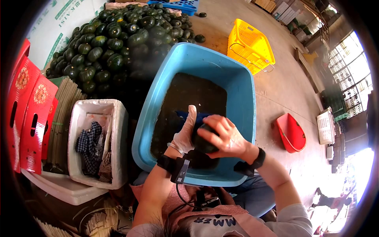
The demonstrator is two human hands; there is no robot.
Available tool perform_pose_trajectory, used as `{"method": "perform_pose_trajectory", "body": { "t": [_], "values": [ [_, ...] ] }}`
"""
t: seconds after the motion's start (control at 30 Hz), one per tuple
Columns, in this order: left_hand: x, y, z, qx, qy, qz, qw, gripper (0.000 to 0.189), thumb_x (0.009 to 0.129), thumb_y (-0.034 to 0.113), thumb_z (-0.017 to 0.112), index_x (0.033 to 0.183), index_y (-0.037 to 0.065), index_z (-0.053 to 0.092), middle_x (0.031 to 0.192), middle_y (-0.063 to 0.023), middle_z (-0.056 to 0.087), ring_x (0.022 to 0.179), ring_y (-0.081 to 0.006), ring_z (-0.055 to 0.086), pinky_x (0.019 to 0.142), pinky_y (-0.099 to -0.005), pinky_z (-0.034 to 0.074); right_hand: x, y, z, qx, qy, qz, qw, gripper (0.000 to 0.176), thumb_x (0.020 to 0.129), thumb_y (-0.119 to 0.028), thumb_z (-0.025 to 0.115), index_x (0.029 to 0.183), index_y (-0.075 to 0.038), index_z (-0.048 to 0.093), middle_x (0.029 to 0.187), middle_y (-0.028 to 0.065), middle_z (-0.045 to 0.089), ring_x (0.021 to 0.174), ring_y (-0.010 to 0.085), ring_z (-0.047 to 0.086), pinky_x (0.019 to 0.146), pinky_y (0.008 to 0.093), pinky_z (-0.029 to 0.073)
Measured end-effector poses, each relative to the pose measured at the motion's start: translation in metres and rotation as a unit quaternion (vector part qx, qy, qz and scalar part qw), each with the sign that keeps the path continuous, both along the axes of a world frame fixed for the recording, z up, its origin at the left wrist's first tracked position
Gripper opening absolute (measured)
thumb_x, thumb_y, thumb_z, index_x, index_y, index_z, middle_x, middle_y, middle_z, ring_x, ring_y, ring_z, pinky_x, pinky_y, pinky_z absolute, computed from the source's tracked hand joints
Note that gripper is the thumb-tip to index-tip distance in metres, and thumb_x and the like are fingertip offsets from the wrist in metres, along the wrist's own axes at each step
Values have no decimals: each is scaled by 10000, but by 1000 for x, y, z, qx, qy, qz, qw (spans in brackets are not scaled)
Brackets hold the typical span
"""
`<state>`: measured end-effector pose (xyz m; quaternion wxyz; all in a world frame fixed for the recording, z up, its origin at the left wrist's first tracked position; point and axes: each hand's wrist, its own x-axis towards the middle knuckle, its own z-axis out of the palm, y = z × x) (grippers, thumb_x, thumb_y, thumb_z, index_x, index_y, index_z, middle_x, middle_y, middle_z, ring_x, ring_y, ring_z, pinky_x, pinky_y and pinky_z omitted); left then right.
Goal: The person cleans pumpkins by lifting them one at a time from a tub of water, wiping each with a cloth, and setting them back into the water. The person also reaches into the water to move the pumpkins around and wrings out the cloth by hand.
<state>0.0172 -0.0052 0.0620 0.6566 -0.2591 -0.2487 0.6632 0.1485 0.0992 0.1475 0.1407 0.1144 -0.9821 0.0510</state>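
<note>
A dark green squash point(205, 139) is between my two hands, over the large blue tub point(241, 106) of murky brown water. My right hand point(226, 136) is bare and curls its fingers over the top and right side of the squash. A thin clear glove covers my left hand point(184, 133), which holds the squash from the left with its thumb pointing up; its other fingers are largely hidden. Just beyond the squash, a dark blue cloth point(198, 117) shows between and behind my hands.
A big heap of green squashes point(114, 43) lies beyond the tub at left. Left of the tub stands a white foam box point(74, 138) with cloths, beside red cartons point(37, 102). A yellow basket point(252, 45) and a red basin point(292, 132) are on the floor at right.
</note>
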Motion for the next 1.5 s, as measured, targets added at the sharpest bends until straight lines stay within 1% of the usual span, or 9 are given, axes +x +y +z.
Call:
{"method": "perform_pose_trajectory", "body": {
  "t": [0.03, 0.1, 0.17, 0.23, 0.43, 0.77, 0.8, 1.17, 1.5],
  "values": [
    [2, 3, -18, 71, -434, -5, 898, 585, 1040, 467, 320, 1432, 35, 369, 1294, -23, 460, 1185, -105, 448, 1019, -249, 431, -9, 9, -3, 66, 51, 121, 989, 701, 510, -294, 800, 1161, -147, 588, 1231, 124, 519, 1106, 344, 541, 892, 471, 478],
    [6, 38, -109, 72, -409, -3, 910, 570, 1036, 467, 337, 1435, 60, 352, 1309, -3, 436, 1217, -117, 417, 1066, -259, 383, -15, 12, 4, 61, 61, 181, 980, 648, 524, -322, 789, 1128, -186, 596, 1232, 104, 520, 1117, 343, 536, 870, 475, 479],
    [3, 12, -21, 29, 387, -45, 920, 718, 937, 640, 424, 1400, 92, 415, 1311, -37, 483, 1231, -153, 453, 1084, -296, 378, -12, 28, 3, -65, 35, 106, 992, 733, 480, -297, 813, 1164, -194, 571, 1219, 130, 520, 1070, 349, 554, 893, 447, 464],
    [7, 8, -14, -55, 377, -72, 922, 811, 881, 708, 454, 1393, 79, 439, 1342, -85, 500, 1235, -198, 481, 1100, -334, 371, -1, 27, -26, -270, 67, -59, 959, 735, 553, -280, 819, 1209, -114, 530, 1199, 148, 536, 1057, 330, 566, 907, 418, 477],
    [11, -6, 26, -115, 873, -251, 402, 759, 955, 652, 372, 1316, 6, 539, 1289, -174, 573, 1207, -235, 525, 1029, -299, 379, 9, 25, -93, -882, 85, -293, 360, 447, 879, -422, 537, 1155, -75, 598, 1055, 106, 665, 964, 260, 640, 886, 401, 518],
    [35, 2, -22, -46, 899, 205, 384, 889, 796, 506, 751, 1424, 11, 361, 1348, -132, 477, 1257, -227, 455, 1050, -355, 377, 28, 49, -116, -973, -16, 45, 225, 729, 793, -668, 513, 1380, -236, 489, 1378, 64, 535, 1322, 275, 418, 1149, 516, 239],
    [33, 2, -18, -29, 906, 222, 360, 836, 802, 453, 763, 1403, 10, 387, 1339, -128, 485, 1247, -231, 464, 1045, -350, 380, 26, 46, -112, -995, 60, -58, 58, 793, 823, -748, 392, 1360, -178, 514, 1364, 104, 542, 1250, 343, 494, 975, 618, 418],
    [16, 19, -26, -339, 791, -115, 497, 795, 951, 693, 309, 1194, 15, 646, 935, -41, 678, 857, -136, 577, 804, -305, 458, 31, 33, -112, -952, 54, -155, 258, 731, 797, -739, 447, 1277, -201, 568, 1214, 116, 612, 1024, 347, 616, 561, 522, 521],
    [18, 15, 17, -370, 766, -112, 514, 671, 727, 555, 800, 1007, -47, 707, 1002, -147, 711, 922, -151, 654, 819, -287, 515, 29, 23, -121, -971, 46, -99, 212, 771, 784, -746, 434, 1257, -154, 577, 1202, 114, 610, 996, 352, 612, 654, 511, 530]
  ]
}}
